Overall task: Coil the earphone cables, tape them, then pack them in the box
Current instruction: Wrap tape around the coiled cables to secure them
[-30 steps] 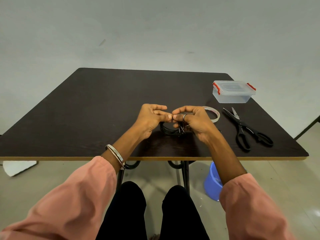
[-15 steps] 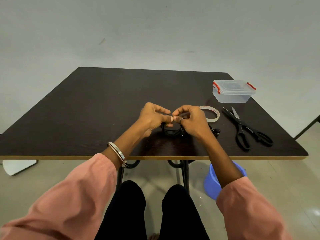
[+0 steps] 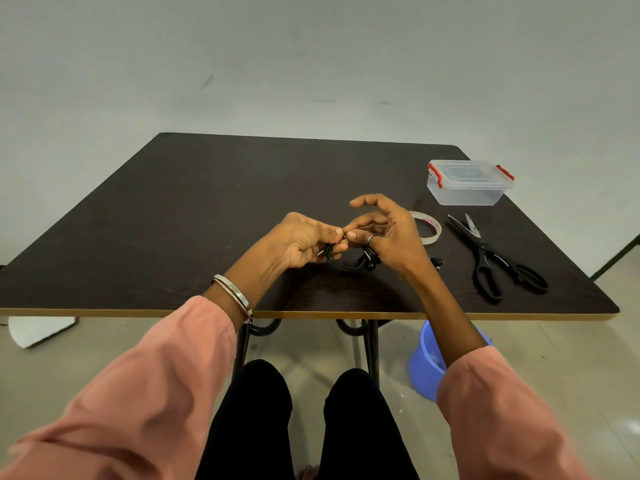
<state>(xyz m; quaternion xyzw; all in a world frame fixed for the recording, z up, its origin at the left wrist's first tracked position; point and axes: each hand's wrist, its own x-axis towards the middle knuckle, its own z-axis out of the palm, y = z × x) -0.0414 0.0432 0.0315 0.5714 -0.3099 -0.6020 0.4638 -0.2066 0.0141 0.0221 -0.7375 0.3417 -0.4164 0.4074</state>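
Above the table, both hands pinch the coiled earphone cable

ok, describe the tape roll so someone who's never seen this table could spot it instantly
Start at the dark table and go to its right side, where a clear box with red clips stands. The tape roll lies flat nearer the person, between the right hand and the black scissors. It is the only pale, see-through ring there.

Bare plain room: blank wall, dark folding table, tiled floor.
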